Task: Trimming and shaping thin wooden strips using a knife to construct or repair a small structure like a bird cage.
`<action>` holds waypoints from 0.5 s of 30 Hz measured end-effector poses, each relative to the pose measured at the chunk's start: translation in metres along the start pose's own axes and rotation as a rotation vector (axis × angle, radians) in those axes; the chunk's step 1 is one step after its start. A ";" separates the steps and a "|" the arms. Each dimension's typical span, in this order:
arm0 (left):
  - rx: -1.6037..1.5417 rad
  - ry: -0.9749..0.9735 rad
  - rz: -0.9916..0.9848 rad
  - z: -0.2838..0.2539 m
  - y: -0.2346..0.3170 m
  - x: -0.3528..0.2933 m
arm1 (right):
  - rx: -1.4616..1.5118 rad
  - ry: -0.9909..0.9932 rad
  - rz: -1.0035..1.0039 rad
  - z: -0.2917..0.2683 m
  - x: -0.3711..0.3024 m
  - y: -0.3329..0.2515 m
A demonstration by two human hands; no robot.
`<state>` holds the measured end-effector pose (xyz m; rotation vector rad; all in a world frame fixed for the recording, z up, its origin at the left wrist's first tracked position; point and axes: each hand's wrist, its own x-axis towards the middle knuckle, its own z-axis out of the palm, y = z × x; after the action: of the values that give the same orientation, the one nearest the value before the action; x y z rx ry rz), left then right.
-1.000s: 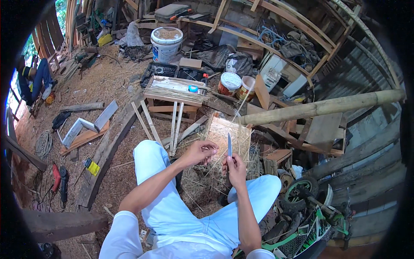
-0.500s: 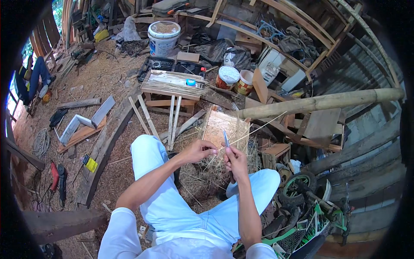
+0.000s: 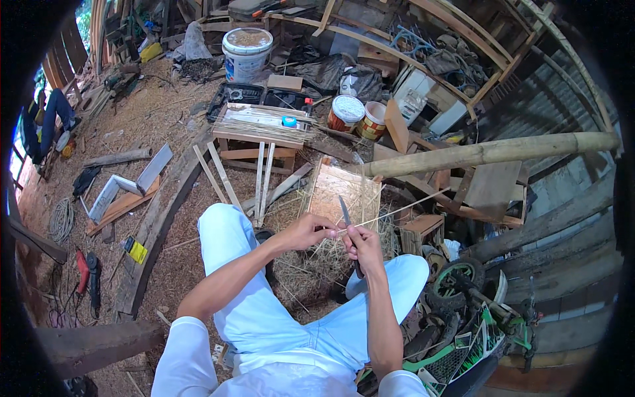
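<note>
In front of my lap, my right hand (image 3: pixel 365 249) is closed around a knife (image 3: pixel 344 210), its blade pointing up and away and its dark handle showing below the fist. A thin pale strip, like split bamboo (image 3: pixel 413 205), crosses the blade near my right thumb and slants out to the upper right. The fingers of my left hand (image 3: pixel 313 231) pinch the strip's near end, just left of the knife. Beneath both hands lie a wooden board (image 3: pixel 334 188) and a heap of fine shavings (image 3: pixel 301 274).
Beyond my knees stands a low wooden bench (image 3: pixel 258 137) bearing many thin strips and a blue tape roll (image 3: pixel 289 122). A thick bamboo pole (image 3: pixel 489 155) juts in from the right. Buckets (image 3: pixel 247 49) stand farther back. A small green-framed bike (image 3: pixel 456 284) lies at the right.
The strip now reaches farther to the upper right and slants less steeply. The knife blade has tipped slightly left. Both hands stay in nearly the same place; the view has shifted a little.
</note>
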<state>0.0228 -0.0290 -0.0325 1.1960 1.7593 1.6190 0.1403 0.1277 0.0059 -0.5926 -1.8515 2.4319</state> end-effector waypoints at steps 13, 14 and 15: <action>-0.098 -0.090 -0.242 -0.005 0.023 0.000 | -0.089 -0.140 -0.047 -0.008 -0.010 0.007; -0.220 -0.063 -0.209 -0.003 0.019 0.001 | -0.190 -0.098 -0.113 0.000 -0.012 0.008; -0.216 -0.057 -0.209 -0.002 0.016 0.002 | -0.190 -0.105 -0.115 0.000 -0.015 0.008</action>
<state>0.0248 -0.0297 -0.0164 0.9176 1.5706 1.5874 0.1559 0.1216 0.0027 -0.3601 -2.1101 2.2735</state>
